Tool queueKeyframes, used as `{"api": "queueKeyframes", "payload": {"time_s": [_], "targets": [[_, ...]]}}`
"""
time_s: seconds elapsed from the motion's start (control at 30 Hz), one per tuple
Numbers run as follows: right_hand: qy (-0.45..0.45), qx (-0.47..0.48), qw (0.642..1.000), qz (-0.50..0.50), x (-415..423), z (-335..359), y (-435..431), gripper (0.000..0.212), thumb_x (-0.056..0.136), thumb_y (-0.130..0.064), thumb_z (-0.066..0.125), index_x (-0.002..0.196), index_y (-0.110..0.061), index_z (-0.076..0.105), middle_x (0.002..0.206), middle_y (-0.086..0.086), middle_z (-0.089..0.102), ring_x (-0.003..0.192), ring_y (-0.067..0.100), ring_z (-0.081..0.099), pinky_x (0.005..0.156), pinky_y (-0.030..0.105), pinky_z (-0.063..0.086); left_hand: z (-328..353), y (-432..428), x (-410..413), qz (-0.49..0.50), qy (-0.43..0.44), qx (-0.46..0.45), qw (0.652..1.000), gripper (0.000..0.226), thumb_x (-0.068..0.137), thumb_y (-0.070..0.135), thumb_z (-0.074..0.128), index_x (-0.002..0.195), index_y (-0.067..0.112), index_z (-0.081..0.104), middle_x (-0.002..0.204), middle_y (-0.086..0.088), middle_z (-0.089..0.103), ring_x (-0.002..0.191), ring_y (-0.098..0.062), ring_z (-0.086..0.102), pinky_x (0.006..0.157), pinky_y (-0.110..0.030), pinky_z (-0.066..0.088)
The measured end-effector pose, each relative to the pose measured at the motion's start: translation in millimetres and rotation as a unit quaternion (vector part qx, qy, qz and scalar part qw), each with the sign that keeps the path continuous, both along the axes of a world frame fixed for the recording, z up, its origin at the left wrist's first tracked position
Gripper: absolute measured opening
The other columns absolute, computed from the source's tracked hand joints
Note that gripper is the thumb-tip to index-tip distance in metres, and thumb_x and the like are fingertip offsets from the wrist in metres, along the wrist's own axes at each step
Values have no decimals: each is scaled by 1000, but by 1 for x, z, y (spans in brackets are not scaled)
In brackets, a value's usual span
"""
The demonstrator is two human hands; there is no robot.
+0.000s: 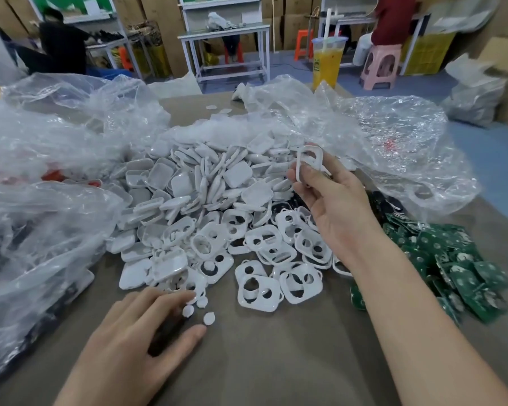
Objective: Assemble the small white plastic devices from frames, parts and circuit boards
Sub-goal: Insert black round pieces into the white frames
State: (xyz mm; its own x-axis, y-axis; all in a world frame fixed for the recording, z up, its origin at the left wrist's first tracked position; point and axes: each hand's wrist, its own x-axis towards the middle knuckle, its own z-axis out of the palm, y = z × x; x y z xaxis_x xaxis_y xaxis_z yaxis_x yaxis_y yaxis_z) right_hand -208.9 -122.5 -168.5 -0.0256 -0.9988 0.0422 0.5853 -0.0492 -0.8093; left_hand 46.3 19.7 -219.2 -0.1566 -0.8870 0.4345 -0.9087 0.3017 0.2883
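I see my right hand (332,206), up at about 1 o'clock from the middle of the view, pinching one white frame (309,159) by its lower edge, clear above the heap of white shells (188,183). My left hand (147,326), down at 7 o'clock, lies spread on the table (276,361) and holds nothing. Its fingertips are at the loose small round parts (208,317), though I cannot tell whether they touch. The grip on the frame worries me most. With so thin a rim held at one end, it could twist out and vanish among the other frames (264,276) at 6 o'clock. The round parts look light enough that a careless sweep of the left fingers would scatter them. The circuit boards (458,259) at 4 o'clock lie under my right forearm's path, so a low return could drag some off the pile.
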Motion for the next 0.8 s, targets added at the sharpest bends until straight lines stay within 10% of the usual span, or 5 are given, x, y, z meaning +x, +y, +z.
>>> {"api": "queueKeyframes", "payload": {"time_s": [0.33,0.53,0.8], "targets": [[83,-35,996,25,12,-7,3,29,97,-3,59,124,-12,64,103,12,70,87,14,72,79,23,59,10,-13,-17,-40,-78,5,996,39,94,45,45,108,28,77,90,11,62,80,-13,64,77,-22,42],[89,-38,995,17,13,-9,-1,31,98,-3,59,127,-10,62,104,11,71,88,16,72,79,24,58,25,-45,-2,64,141,-25,988,26,102,43,49,119,34,66,105,22,55,95,-3,60,81,-31,51],[147,-47,988,23,17,-12,-1,37,99,-3,58,116,-33,70,97,-7,73,83,10,68,69,21,53,54,-117,37,183,193,-61,962,33,106,20,42,135,12,56,127,-5,56,103,-21,61,90,-35,46]]}}
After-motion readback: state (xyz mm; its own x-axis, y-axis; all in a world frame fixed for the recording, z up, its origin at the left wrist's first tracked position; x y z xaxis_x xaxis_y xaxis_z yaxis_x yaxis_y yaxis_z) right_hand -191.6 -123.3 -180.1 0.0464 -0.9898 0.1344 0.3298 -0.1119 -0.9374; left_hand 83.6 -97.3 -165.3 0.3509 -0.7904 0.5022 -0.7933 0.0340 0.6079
